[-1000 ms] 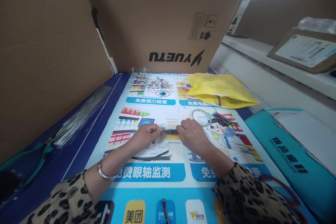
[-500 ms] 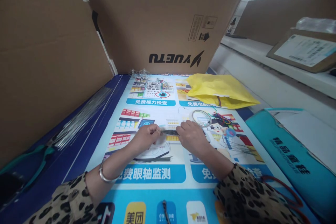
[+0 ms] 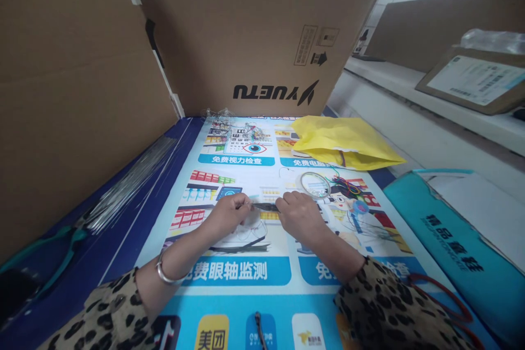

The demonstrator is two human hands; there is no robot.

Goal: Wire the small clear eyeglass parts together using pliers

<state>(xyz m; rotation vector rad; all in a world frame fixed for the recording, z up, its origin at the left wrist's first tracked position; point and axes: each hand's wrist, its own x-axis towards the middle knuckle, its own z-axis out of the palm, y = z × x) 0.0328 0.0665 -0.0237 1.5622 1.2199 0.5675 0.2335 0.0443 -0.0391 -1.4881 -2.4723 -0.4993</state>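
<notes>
A short dark strip (image 3: 266, 206) is stretched level between my two hands, just above the printed sheet. My left hand (image 3: 229, 214) pinches its left end between thumb and fingers, a silver bangle on the wrist. With fingers curled over, my right hand (image 3: 302, 217) grips the other end and hides it. Below the left hand lie several loose dark strips (image 3: 241, 250). A roll of clear tape (image 3: 315, 185) rests just beyond my right hand, beside a tangle of coloured cords (image 3: 348, 186).
Silvery wires (image 3: 129, 186) and teal-handled pliers (image 3: 68, 260) lie on the left. At the back are tangled thin wires (image 3: 250, 132), a yellow pouch (image 3: 344, 139) and a cardboard box wall (image 3: 254, 27). A teal shoebox (image 3: 447, 246) borders the right; a dark cord piece (image 3: 260, 329) lies in front.
Almost nothing differs. Both hands hold the dark strip in the same place, with the right hand shifted very slightly.
</notes>
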